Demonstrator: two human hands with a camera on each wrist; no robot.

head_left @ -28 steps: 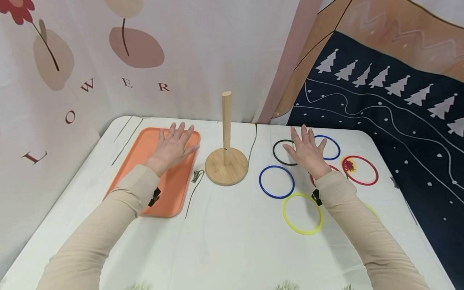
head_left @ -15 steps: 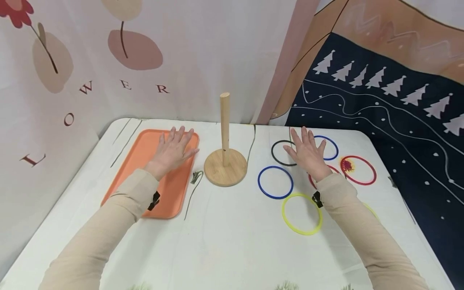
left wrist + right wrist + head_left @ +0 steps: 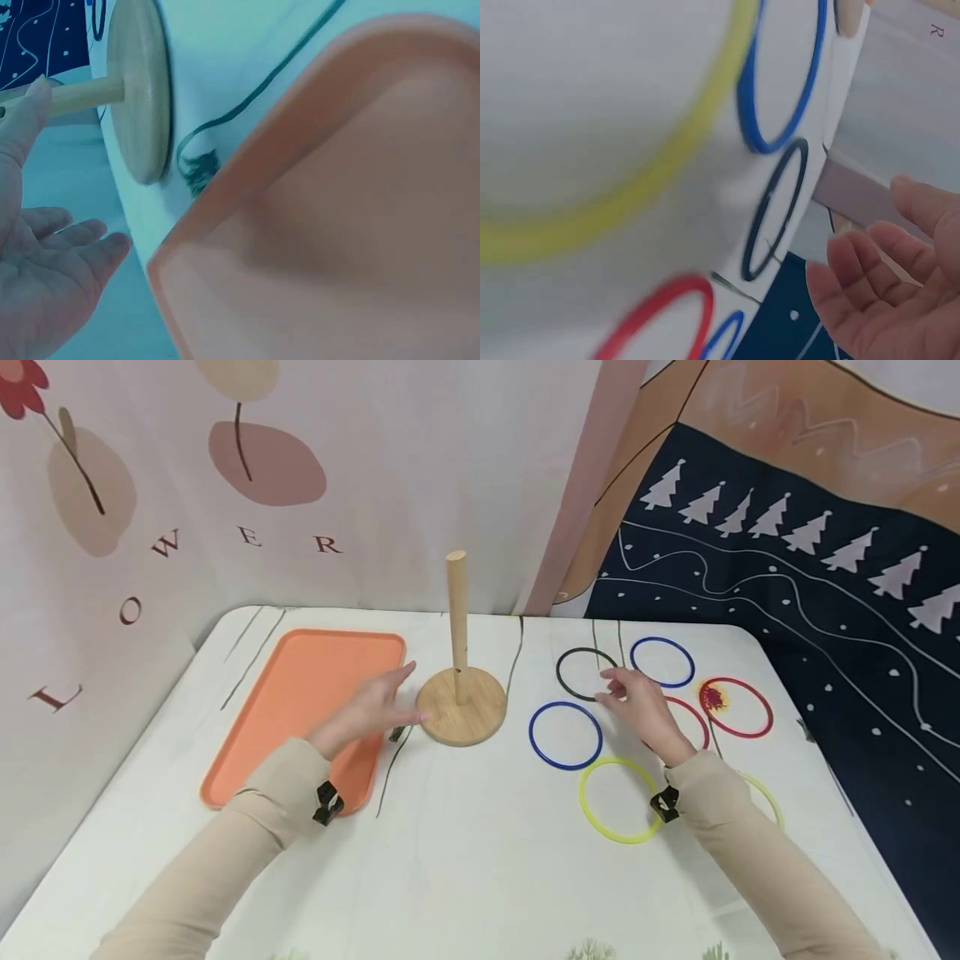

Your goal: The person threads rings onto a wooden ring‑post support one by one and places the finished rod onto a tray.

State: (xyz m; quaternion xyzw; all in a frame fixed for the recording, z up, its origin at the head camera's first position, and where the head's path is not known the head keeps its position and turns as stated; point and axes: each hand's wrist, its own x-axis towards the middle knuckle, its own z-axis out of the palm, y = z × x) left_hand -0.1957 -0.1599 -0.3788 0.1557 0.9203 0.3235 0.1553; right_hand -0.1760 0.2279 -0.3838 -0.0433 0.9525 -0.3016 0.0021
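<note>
The left hand [image 3: 371,706] is relaxed, its thumb and fingers parted. The wooden stand [image 3: 461,681], post upright, lies at its 3 o'clock, just beside the fingertips; whether they touch the base is unclear. An orange tray [image 3: 315,685] spreads beneath that hand and off toward its 10 o'clock.

The right hand [image 3: 637,706] has its fingers loosely bent and gripping nothing. The black ring [image 3: 558,673] lies on the white table [image 3: 480,860] at that hand's 10 o'clock, near its fingertips, with one blue ring [image 3: 566,767] at 8 and another blue ring [image 3: 661,639] at 1.

Below the right hand, a red ring [image 3: 687,705] is partly hidden; a second red ring [image 3: 750,737] shows whole at 3. The yellow ring [image 3: 622,841] at 6 passes close to the wrist camera [image 3: 665,803], and the sleeve [image 3: 750,852] covers most of another yellow ring [image 3: 768,791]. In the left wrist view the tray runs out of frame.

Dark red letters on the pale curtain [image 3: 420,485] read L, O, W, E, R; a red flower at 10 is cut off.
</note>
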